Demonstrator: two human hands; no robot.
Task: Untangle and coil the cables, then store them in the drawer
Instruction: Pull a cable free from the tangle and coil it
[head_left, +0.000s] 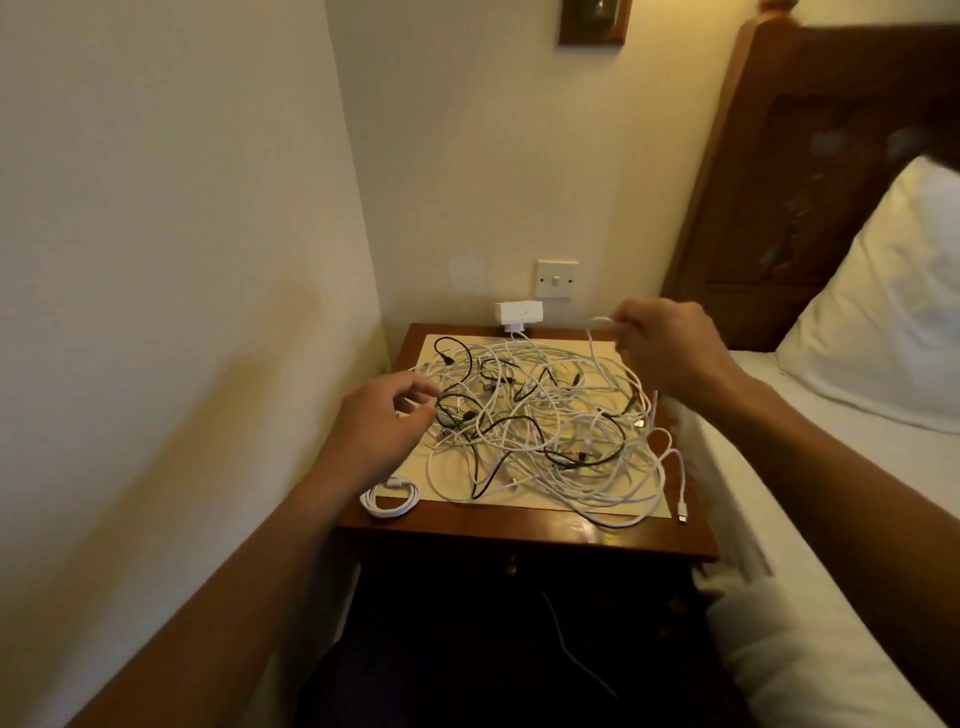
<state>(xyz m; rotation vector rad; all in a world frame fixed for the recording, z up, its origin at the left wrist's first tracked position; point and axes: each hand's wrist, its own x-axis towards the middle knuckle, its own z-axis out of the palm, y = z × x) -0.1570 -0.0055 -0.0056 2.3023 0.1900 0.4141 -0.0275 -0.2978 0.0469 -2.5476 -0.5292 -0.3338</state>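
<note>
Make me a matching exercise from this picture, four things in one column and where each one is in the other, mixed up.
1 coiled white cable
2 right hand
3 white charger
4 cable tangle

A back edge of the nightstand
B middle of the top
C front left corner
D raised, pinching a white cable end

Pairs: 1-C, 2-D, 3-A, 4-B.

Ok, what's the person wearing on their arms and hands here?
Nothing that shows. The left hand and right hand are bare, with no gloves, and no watch or band at either wrist. The left arm and right arm are bare to the frame edge, no sleeves.
</note>
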